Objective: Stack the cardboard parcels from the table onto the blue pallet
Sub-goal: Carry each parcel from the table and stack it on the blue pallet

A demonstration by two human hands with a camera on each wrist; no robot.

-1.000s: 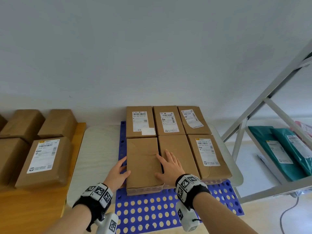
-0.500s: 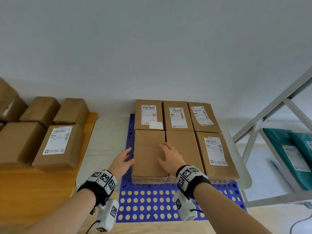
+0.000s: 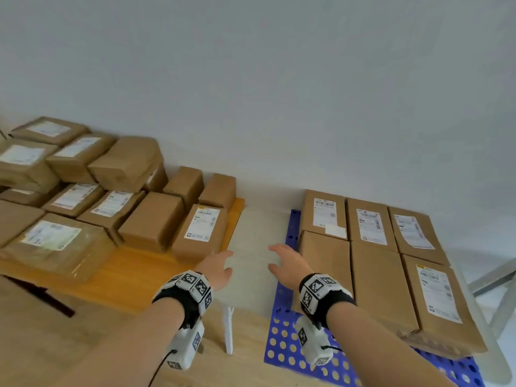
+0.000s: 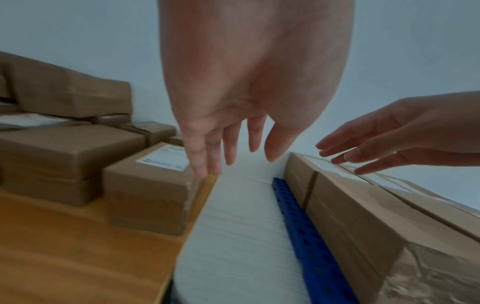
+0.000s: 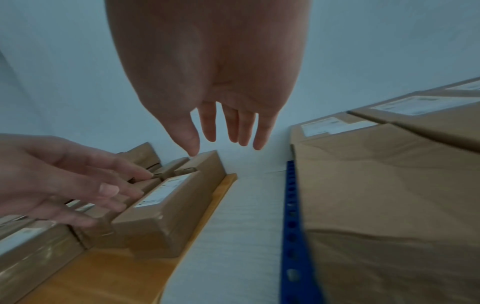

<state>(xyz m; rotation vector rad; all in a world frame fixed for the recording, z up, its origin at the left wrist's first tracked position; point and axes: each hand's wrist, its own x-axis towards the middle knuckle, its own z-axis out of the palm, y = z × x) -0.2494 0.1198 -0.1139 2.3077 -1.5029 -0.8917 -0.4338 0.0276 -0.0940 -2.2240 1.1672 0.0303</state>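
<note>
Parcels on the table (image 3: 156, 270) lie left – six parcels (image 3: 374, 247) on the pallet (image 3: 282, 339) right, in two rows.

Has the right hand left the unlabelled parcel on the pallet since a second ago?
Yes. The right hand has come off the unlabelled parcel and moved left, past the blue pallet edge, toward the table's parcels, empty.

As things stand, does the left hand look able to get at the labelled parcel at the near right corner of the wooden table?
Probably yes. The left hand is open, holds nothing, and hovers just beside the labelled parcel, whose top and near side are bare; nothing lies between them.
</note>
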